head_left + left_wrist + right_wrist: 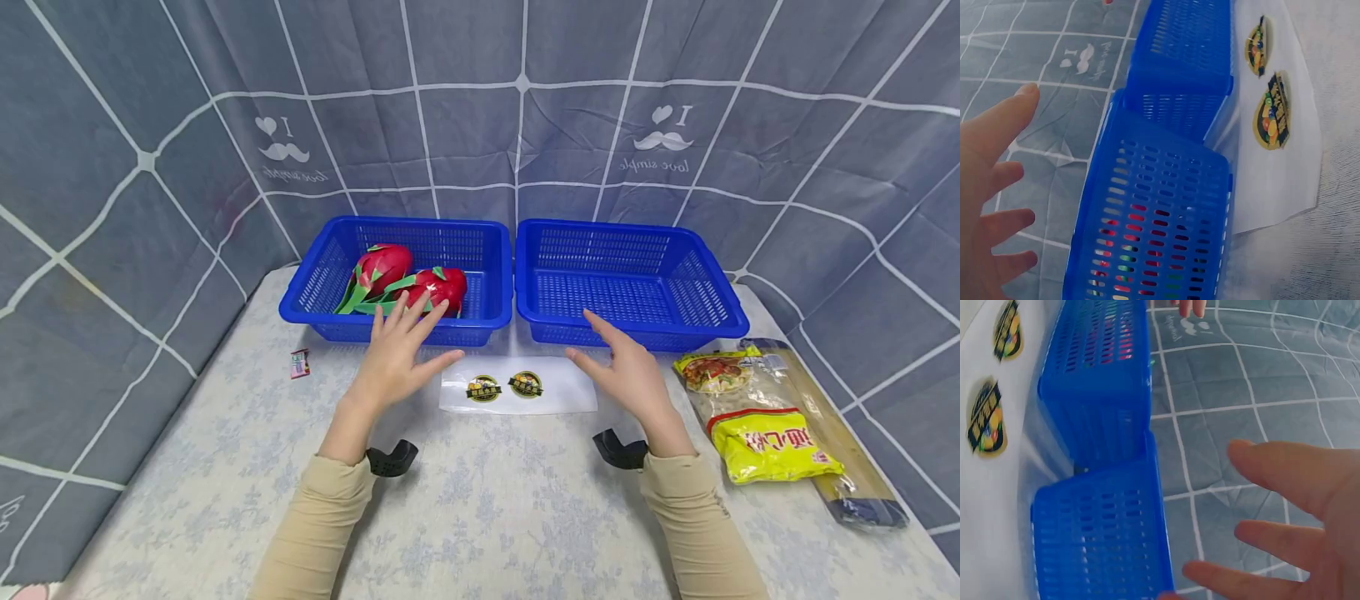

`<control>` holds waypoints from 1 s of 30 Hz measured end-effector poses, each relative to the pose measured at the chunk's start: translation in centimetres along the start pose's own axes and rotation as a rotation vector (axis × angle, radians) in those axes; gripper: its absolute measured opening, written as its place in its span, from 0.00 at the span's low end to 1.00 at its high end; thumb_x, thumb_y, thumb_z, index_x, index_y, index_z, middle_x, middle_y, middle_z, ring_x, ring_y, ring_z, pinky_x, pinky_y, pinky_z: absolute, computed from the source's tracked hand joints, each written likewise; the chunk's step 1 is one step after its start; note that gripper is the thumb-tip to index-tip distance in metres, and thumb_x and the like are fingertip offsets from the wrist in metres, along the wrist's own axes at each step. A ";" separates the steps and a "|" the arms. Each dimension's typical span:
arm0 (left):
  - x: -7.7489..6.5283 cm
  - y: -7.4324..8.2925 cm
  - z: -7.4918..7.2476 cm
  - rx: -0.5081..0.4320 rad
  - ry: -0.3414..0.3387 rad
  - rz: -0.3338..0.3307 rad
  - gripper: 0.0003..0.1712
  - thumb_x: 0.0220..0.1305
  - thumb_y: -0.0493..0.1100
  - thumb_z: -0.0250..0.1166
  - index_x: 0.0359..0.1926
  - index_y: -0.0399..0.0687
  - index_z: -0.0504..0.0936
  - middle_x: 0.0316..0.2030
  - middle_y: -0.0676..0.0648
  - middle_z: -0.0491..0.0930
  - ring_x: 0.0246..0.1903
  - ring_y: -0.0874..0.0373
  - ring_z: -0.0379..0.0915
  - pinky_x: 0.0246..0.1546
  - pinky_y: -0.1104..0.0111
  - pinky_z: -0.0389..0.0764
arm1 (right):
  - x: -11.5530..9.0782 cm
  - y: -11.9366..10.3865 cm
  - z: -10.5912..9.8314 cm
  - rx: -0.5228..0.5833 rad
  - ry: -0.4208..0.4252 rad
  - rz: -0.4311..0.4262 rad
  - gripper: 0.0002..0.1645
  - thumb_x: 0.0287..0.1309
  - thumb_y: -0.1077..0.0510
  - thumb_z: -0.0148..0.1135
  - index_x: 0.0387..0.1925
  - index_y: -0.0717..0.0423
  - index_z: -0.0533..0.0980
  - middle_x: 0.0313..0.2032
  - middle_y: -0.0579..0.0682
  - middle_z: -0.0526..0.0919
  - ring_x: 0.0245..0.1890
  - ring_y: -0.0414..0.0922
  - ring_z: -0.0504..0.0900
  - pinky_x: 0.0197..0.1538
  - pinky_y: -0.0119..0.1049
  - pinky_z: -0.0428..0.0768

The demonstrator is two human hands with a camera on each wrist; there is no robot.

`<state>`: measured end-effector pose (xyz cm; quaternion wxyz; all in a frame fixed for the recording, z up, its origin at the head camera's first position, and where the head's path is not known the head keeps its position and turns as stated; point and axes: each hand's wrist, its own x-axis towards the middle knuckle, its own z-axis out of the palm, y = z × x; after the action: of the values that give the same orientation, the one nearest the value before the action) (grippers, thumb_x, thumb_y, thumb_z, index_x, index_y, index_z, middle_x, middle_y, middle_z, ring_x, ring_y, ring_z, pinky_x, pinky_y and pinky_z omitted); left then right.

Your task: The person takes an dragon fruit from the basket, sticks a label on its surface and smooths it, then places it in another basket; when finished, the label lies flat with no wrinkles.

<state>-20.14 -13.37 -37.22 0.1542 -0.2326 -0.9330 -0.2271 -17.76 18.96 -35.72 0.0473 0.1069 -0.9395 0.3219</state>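
Observation:
Two red dragon fruits with green scales, one at the back (386, 265) and one in front (447, 287), lie in the left blue basket (397, 332). My left hand (396, 354) is raised before that basket with fingers spread, its fingertips overlapping the front fruit in the head view. My right hand (633, 372) hovers before the right blue basket (630, 333), fingers extended and holding nothing. Between the hands lies a white sheet (555, 400) with two round black-and-gold stickers, a left one (483, 388) and a right one (526, 384).
To the right, a yellow-and-clear food bag (772, 442) lies partly over a long clear packet (840, 450). A small pink wrapped packet (299, 363) sits left of my left hand. Grey grid-patterned cloth (480, 142) hangs behind the baskets. Pale floral cloth (510, 517) covers the table.

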 end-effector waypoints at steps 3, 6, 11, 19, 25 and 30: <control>0.1 -0.4 -0.1 -0.111 0.061 0.004 0.40 0.60 0.61 0.61 0.69 0.53 0.62 0.70 0.46 0.56 0.69 0.42 0.42 0.62 0.38 0.39 | 0.3 0.2 -0.1 0.149 -0.015 0.026 0.41 0.59 0.39 0.58 0.69 0.49 0.60 0.59 0.58 0.73 0.53 0.56 0.75 0.52 0.52 0.74; 0.3 -0.8 -0.2 -0.254 0.124 0.004 0.37 0.60 0.55 0.64 0.67 0.50 0.65 0.67 0.43 0.62 0.68 0.46 0.50 0.64 0.43 0.47 | 0.7 0.5 0.1 0.322 -0.057 0.030 0.37 0.61 0.43 0.59 0.67 0.51 0.62 0.56 0.58 0.75 0.54 0.55 0.76 0.54 0.51 0.73; 0.9 -1.6 -0.1 -0.525 0.227 -0.077 0.28 0.61 0.44 0.64 0.62 0.42 0.71 0.59 0.41 0.71 0.58 0.46 0.65 0.59 0.50 0.63 | 1.4 0.9 0.9 0.589 -0.130 0.028 0.32 0.64 0.50 0.57 0.65 0.57 0.64 0.55 0.62 0.75 0.51 0.52 0.78 0.53 0.46 0.75; 4.6 -2.7 -1.4 -0.861 0.219 -0.261 0.18 0.64 0.39 0.61 0.51 0.31 0.72 0.43 0.44 0.78 0.42 0.57 0.75 0.46 0.63 0.76 | 2.9 1.0 3.4 0.845 -0.207 0.023 0.24 0.67 0.57 0.53 0.56 0.70 0.62 0.55 0.71 0.71 0.45 0.47 0.81 0.52 0.44 0.76; 7.5 -4.5 -2.7 -0.925 0.088 -0.349 0.09 0.65 0.42 0.61 0.41 0.43 0.71 0.34 0.50 0.77 0.30 0.57 0.77 0.33 0.63 0.78 | 4.3 0.2 5.3 0.891 -0.215 0.058 0.20 0.67 0.57 0.52 0.53 0.66 0.63 0.55 0.70 0.72 0.44 0.47 0.81 0.53 0.46 0.75; 9.0 -5.8 -3.0 -0.900 -0.043 -0.401 0.08 0.66 0.43 0.59 0.41 0.48 0.69 0.39 0.47 0.75 0.28 0.58 0.75 0.29 0.67 0.76 | 5.3 -0.7 6.8 0.898 -0.191 0.070 0.22 0.66 0.58 0.53 0.57 0.66 0.63 0.54 0.70 0.73 0.44 0.49 0.82 0.54 0.48 0.74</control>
<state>-30.12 -16.13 -33.21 -0.0277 -0.0964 -0.7716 -0.6281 -22.94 13.34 -39.83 -0.1013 0.1143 -0.7101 0.6874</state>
